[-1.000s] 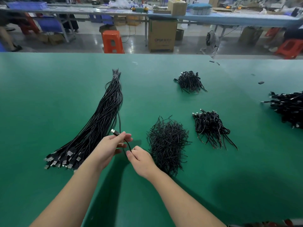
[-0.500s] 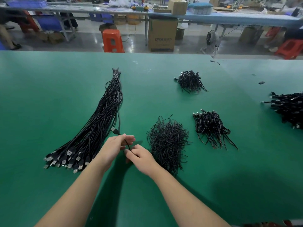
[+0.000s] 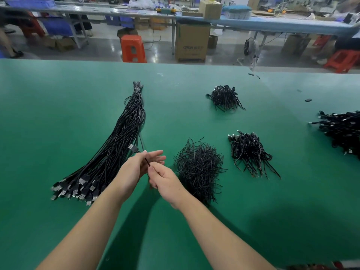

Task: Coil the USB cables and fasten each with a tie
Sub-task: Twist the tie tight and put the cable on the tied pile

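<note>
While both hands (image 3: pixel 134 168) (image 3: pixel 165 180) are pinching one cable (image 3: pixel 146 160), cable piles are lying on the green counter (image 3: pixel 58 106); workshop benches (image 3: pixel 272 24) behind.

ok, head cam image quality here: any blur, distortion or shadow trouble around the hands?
Head view: wide-angle bend curves the far edge of the green table; left hand and right hand are fairly sharp, as is the cable between them; the arms cast soft dark shadows on the mat beneath them; the background benches are soft and blurred; no strong glare on the table.
</note>
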### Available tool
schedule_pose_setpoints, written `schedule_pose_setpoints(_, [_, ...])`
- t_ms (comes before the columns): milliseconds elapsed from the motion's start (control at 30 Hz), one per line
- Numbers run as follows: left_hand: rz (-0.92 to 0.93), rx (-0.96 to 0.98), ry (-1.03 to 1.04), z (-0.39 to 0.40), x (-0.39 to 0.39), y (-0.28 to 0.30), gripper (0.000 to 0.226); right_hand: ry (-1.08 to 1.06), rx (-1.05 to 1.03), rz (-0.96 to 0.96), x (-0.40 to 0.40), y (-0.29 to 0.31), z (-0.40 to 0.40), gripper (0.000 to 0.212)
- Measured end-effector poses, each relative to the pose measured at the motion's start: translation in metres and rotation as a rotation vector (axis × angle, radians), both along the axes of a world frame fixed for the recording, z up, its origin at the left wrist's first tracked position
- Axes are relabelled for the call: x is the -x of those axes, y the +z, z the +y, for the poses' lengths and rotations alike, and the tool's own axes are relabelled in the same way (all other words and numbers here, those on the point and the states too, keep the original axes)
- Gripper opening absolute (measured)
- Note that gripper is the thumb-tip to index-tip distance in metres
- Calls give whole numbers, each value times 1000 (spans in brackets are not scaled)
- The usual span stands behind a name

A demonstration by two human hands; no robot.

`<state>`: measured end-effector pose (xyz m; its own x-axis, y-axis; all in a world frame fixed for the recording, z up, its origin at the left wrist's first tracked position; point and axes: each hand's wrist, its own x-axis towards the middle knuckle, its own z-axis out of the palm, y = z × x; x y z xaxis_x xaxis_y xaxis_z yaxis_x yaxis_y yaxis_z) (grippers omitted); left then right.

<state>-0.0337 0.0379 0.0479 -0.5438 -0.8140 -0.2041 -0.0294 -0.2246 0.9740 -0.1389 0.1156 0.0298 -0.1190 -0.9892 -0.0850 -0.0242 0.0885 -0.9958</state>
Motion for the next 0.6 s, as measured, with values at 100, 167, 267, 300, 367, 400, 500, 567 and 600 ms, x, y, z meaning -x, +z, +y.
schedule_pose_setpoints(100, [0, -15, 6, 2, 1, 4, 50, 14, -41, -59, -2, 2, 3, 30])
schedule_pose_setpoints(167, [0, 36, 38, 5, 3, 8, 48, 44, -73, -149, -4, 4, 6, 33])
schedule_pose_setpoints(267, [145, 86, 215, 5, 6, 19, 44, 130, -140, -341, -7, 5, 12, 35])
schedule_pose_setpoints(300, [243, 51, 267, 1, 6, 24, 44, 159, -169, -410, -9, 4, 15, 34])
schedule_pose_setpoints(367, [464, -71, 325, -10, -1, 39, 46, 207, -225, -569, -10, 0, 20, 35])
schedule_pose_setpoints(400, [558, -131, 315, -15, -6, 47, 48, 222, -247, -665, -9, -1, 21, 36])
schedule_pose_setpoints(500, [683, -348, 54, -17, -29, 64, 37, 240, -263, -936, -3, -3, 20, 36])
schedule_pose_setpoints(567, [602, -432, -219, -15, -41, 64, 28, 237, -252, -1033, 3, -1, 14, 35])
schedule_pose_setpoints(600, [448, -370, -324, -14, -45, 60, 35, 238, -243, -1046, 7, 1, 11, 34])
